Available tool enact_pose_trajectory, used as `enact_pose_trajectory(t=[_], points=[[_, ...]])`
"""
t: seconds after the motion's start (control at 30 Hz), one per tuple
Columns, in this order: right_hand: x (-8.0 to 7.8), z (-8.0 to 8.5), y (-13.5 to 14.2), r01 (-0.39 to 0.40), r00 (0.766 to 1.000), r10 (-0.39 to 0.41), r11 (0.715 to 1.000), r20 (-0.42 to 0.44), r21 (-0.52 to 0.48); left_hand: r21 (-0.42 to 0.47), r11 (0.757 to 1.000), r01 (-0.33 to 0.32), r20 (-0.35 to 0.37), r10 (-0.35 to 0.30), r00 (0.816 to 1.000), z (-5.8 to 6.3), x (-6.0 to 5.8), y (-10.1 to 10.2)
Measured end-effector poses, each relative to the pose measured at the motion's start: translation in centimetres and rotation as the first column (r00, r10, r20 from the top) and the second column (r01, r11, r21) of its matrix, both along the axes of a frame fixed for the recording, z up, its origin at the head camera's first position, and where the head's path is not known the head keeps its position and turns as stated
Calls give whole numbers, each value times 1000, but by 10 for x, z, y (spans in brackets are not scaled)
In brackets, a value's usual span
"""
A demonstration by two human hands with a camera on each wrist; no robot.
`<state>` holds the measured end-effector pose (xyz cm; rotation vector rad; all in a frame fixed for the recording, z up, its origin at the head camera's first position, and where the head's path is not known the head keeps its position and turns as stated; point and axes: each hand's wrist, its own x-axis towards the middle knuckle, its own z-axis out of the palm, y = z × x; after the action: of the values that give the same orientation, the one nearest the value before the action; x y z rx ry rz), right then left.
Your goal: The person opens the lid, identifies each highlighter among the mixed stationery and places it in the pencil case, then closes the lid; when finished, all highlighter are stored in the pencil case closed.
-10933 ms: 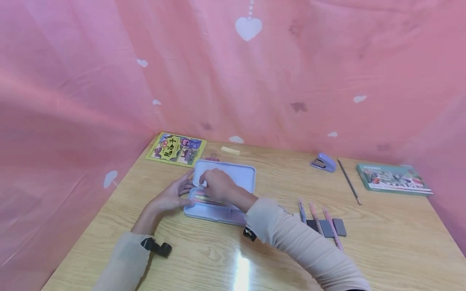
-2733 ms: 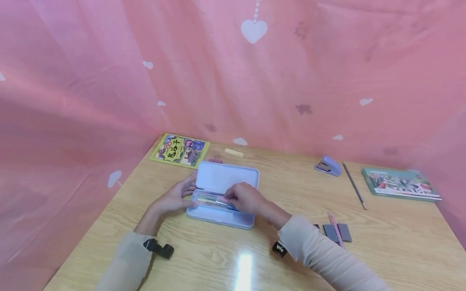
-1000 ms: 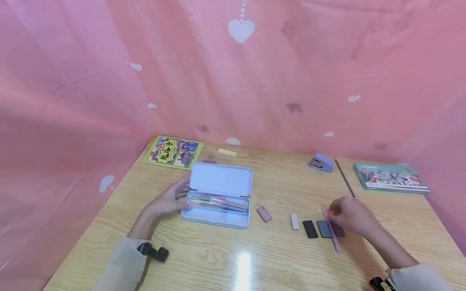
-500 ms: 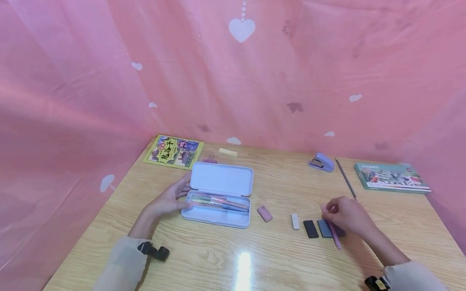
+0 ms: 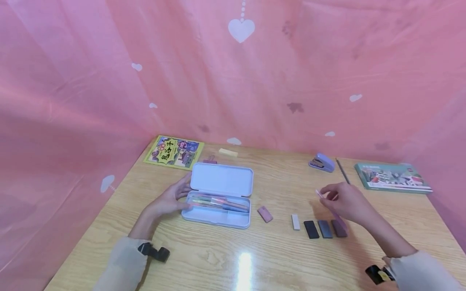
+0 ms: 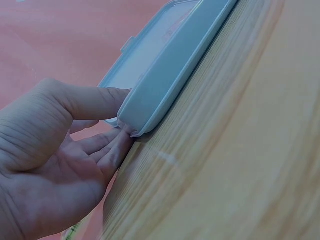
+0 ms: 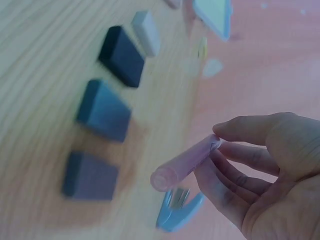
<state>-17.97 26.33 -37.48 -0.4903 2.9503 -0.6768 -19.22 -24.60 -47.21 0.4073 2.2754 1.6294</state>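
Observation:
In the head view a pale blue pencil case [image 5: 214, 218] lies with its lid raised; several pens [image 5: 218, 202] fill its back compartment. My left hand [image 5: 169, 200] holds the case's left end. The left wrist view has the thumb [image 6: 95, 102] on the rim and fingers against the outer end. To the right, my right hand [image 5: 346, 202] pinches a pink pen [image 7: 185, 165] between thumb and fingertips, lifted above the table. Below it lie a dark purple eraser [image 5: 339, 228], a blue-grey eraser [image 5: 325, 229] and a black eraser [image 5: 311, 229], with a white eraser [image 5: 295, 222] further left.
A pink eraser [image 5: 265, 214] sits right of the case. Behind are a yellow booklet [image 5: 174, 152], a pink binder clip [image 5: 210, 159] and a pale yellow strip [image 5: 228, 152]. A purple stapler [image 5: 322, 162], a pencil [image 5: 342, 170] and a green box [image 5: 393, 178] lie at the back right.
Several pens that lay beside the erasers are now in the case. Most recently my right hand pinched the last pink pen and raised it off the erasers. The left hand stays at the case.

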Motion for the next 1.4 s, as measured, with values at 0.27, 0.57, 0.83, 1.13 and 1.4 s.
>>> enact_pose_trajectory(t=[0.27, 0.57, 0.83, 1.13, 1.4], points=[[-19, 6, -71, -152, 988, 152, 987, -1, -58, 14, 1000, 12, -23, -12, 1000, -1, 0, 0], [-35, 0, -165, -311, 950, 306, 946, -59, -96, 4, 1000, 8, -17, -8, 1000, 0, -2, 3], [-44, -6, -215, -384, 923, 380, 913, -50, -139, 20, 1000, 10, -6, -10, 1000, 0, -2, 4], [-41, -19, -235, -359, 932, 361, 918, -14, -168, 33, 999, 15, -6, -15, 1000, -1, -3, 3], [-41, -37, -236, -343, 937, 349, 931, 25, -124, 21, 1000, 2, 12, -2, 1000, 1, -2, 2]])
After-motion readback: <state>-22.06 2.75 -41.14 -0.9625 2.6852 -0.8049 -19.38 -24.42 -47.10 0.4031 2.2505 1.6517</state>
